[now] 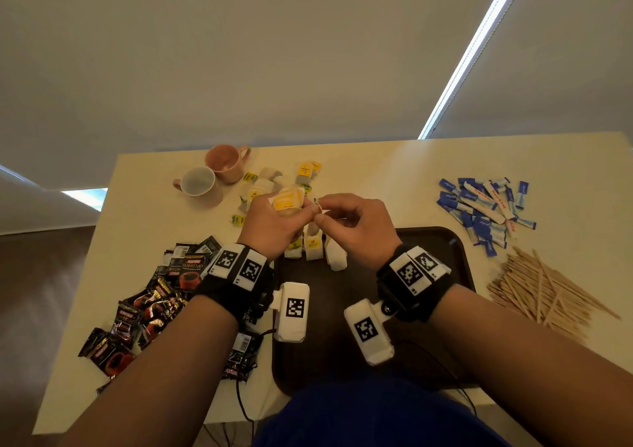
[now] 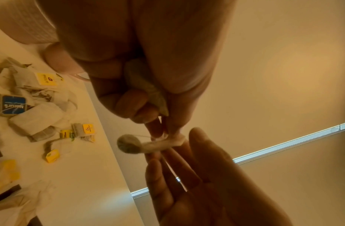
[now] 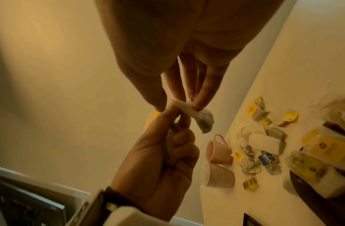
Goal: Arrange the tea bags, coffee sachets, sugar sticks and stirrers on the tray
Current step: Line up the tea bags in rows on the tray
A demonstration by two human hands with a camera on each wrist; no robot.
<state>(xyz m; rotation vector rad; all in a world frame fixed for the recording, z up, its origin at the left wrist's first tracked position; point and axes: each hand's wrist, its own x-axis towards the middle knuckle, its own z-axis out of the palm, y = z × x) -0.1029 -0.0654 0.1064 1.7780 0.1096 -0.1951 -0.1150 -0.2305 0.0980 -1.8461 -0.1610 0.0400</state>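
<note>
Left hand point(image 1: 270, 222) grips yellow tea bags point(image 1: 287, 201) | right hand point(image 1: 356, 225) pinches small tea bag point(image 3: 194, 116) between both hands | tray point(image 1: 455, 258) lies directly below, toward person

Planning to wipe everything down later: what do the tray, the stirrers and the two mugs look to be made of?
Tray: dark brown, smooth, faint sheen, probably plastic. Stirrers: pale matte flat sticks, apparently wood. Mugs: pink outside, white glossy inside, probably glazed ceramic.
</note>
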